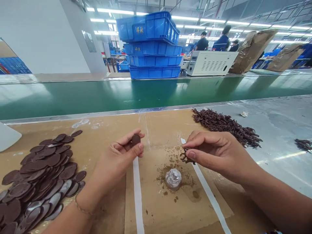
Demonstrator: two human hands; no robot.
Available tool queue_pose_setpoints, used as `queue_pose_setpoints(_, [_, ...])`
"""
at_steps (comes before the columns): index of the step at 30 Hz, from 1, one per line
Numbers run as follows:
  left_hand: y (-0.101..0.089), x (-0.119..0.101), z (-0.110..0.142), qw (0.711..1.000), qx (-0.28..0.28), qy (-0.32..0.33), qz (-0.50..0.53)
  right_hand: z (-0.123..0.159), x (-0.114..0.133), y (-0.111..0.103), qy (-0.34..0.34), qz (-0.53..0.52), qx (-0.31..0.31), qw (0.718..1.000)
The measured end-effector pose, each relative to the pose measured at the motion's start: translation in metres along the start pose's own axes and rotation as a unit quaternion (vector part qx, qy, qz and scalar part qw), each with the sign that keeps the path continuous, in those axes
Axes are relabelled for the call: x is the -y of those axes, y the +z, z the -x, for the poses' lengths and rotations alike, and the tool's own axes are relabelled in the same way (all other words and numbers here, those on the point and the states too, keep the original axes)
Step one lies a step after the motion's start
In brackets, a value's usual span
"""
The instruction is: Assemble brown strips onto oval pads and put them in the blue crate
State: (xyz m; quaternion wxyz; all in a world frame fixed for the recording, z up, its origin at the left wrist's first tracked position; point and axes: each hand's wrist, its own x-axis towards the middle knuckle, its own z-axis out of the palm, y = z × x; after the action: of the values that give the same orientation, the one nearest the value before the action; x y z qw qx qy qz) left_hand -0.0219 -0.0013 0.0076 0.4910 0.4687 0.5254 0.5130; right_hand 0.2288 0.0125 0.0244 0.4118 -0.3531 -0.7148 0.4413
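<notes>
Head view: left of centre, my left hand [118, 157] pinches a small dark disc [136, 139]. Across the gap, my right hand [216, 152] pinches a dark branched piece [186, 158], lying roughly sideways. Below, between them, a clear jar [173, 178] sits on the worktop [161, 126], nearer my right.

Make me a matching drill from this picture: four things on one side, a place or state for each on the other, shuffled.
1. Left hand
2. Right hand
3. Blue crates
4. Clear container

A. Holds a dark branching piece
B. Between the white strips
C. Holds a dark brown disc
D. Stacked beyond the green surface

Pairs: 1-C, 2-A, 3-D, 4-B
</notes>
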Motion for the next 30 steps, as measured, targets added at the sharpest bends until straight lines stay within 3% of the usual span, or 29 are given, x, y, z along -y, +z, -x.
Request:
queue_pose_setpoints(4, [0.002, -0.004, 0.007, 0.996, 0.085, -0.001, 0.009, -0.005, -0.002, 0.011, 0.003, -0.111, -0.018, 0.994])
queue_pose_setpoints(11, [0.006, -0.007, 0.012, 0.987, 0.156, -0.027, 0.04, -0.005, -0.006, 0.025, -0.004, -0.177, 0.013, 0.984])
queue_pose_setpoints(18, [0.01, -0.003, 0.015, 0.985, 0.153, -0.035, 0.077, -0.009, -0.004, 0.033, -0.05, -0.156, 0.017, 0.986])
queue_pose_setpoints(24, [0.017, -0.005, 0.019, 0.988, 0.072, -0.072, 0.115, -0.01, -0.002, 0.036, -0.07, -0.155, 0.007, 0.985])
queue_pose_setpoints(30, [0.017, -0.004, 0.018, 0.984, 0.101, -0.09, 0.117, -0.011, -0.001, 0.037, -0.065, -0.138, -0.004, 0.988])
